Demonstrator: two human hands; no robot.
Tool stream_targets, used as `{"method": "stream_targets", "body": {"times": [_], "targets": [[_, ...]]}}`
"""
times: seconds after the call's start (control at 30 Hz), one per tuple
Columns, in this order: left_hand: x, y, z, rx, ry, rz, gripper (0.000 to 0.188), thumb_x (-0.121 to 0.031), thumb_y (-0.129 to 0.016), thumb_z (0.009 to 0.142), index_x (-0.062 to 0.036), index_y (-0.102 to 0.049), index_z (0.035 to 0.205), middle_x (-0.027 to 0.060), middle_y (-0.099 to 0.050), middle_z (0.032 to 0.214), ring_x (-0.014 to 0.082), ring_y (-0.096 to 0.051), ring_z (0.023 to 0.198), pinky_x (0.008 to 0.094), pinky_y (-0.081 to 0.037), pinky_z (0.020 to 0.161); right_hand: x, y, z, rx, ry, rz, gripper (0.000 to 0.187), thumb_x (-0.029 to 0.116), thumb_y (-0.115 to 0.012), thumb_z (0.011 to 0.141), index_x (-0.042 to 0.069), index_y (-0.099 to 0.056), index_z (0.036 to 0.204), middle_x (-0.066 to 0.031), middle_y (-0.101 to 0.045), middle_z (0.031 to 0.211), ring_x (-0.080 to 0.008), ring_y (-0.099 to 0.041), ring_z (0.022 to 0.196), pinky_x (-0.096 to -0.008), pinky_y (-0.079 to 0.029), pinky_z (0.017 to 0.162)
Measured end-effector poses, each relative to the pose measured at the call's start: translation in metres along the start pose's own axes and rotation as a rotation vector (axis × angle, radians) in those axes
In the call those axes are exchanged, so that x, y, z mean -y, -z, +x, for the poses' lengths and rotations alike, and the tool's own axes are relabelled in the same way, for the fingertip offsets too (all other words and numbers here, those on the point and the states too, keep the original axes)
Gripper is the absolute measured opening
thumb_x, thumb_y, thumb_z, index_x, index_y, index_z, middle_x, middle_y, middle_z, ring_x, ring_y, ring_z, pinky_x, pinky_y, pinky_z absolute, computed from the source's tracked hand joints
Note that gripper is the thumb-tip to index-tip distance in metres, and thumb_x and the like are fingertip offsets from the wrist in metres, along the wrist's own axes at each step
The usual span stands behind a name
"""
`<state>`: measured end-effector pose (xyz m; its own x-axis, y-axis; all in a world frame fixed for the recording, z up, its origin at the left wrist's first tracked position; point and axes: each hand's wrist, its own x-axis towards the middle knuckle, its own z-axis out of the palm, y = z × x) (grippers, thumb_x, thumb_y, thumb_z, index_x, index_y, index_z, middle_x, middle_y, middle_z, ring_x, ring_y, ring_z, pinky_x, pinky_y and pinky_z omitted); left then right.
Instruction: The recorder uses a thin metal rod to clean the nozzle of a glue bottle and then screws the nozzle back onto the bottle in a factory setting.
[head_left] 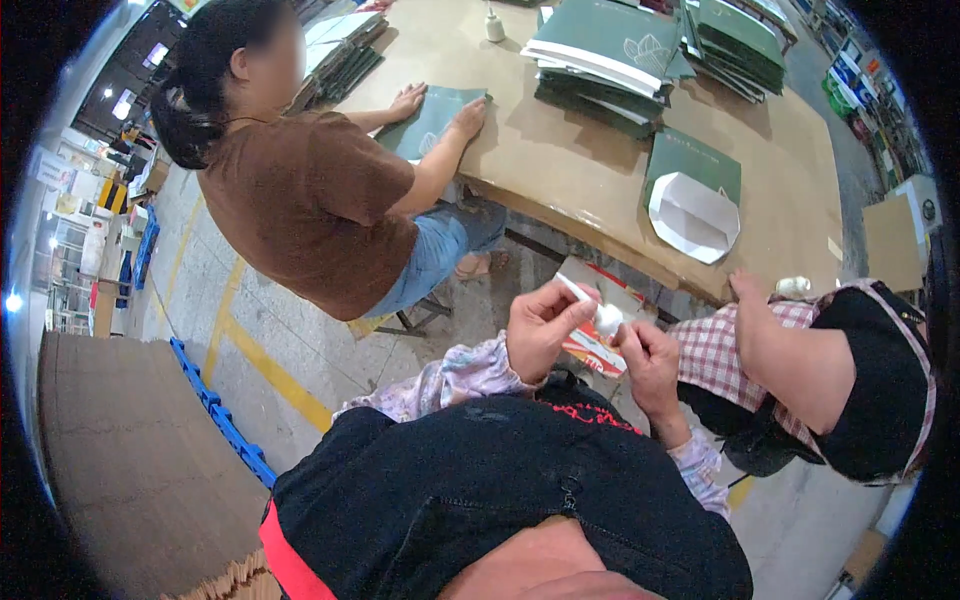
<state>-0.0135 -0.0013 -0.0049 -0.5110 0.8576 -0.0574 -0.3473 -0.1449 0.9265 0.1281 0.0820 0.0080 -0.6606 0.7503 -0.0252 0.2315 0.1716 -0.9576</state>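
Note:
A small white squeeze bottle (608, 321) with a thin pointed nozzle is held in front of my chest, its nozzle tilted up to the left. My left hand (545, 328) pinches the bottle at the nozzle side. From the other side, my right hand (650, 368) grips its lower end between thumb and fingers. Both hands hang in the air, short of the table edge. Below them, partly covered by my fingers, is a red and white printed carton (598, 352).
A brown-topped table (580, 190) carries stacks of green folders (600, 60), a green folder with a white paper tray (695, 218), and another small white bottle (494, 27). A seated co-worker (300, 200) presses a green sheet on the left. Another person (800, 370) sits close on my right.

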Motion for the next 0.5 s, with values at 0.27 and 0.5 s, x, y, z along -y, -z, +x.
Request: {"method": "stream_targets", "body": {"times": [0.27,0.5], "targets": [[-0.011,0.000,-0.003,-0.050,-0.085,0.037,0.015,-0.006,-0.059,0.083,0.0024,-0.060,0.095,0.0069,-0.063,0.088,0.0121,-0.057,0.082,0.0263,-0.045,0.077,-0.001,-0.001,-0.002,-0.025,0.109,-0.006,0.023,0.015,-0.053,0.086,-0.001,-0.055,0.069,0.0023,-0.045,0.054,-0.0029,-0.037,0.050,-0.0219,-0.031,0.044],[-0.015,0.004,0.004,-0.081,-0.120,0.014,0.017,-0.010,-0.060,0.083,0.0018,-0.061,0.096,0.0072,-0.064,0.088,0.0113,-0.057,0.080,0.0248,-0.044,0.074,-0.006,0.005,-0.008,-0.026,0.018,0.041,0.024,0.015,-0.052,0.087,-0.001,-0.056,0.070,0.0027,-0.047,0.056,-0.0021,-0.037,0.053,-0.0210,-0.031,0.046]]}}
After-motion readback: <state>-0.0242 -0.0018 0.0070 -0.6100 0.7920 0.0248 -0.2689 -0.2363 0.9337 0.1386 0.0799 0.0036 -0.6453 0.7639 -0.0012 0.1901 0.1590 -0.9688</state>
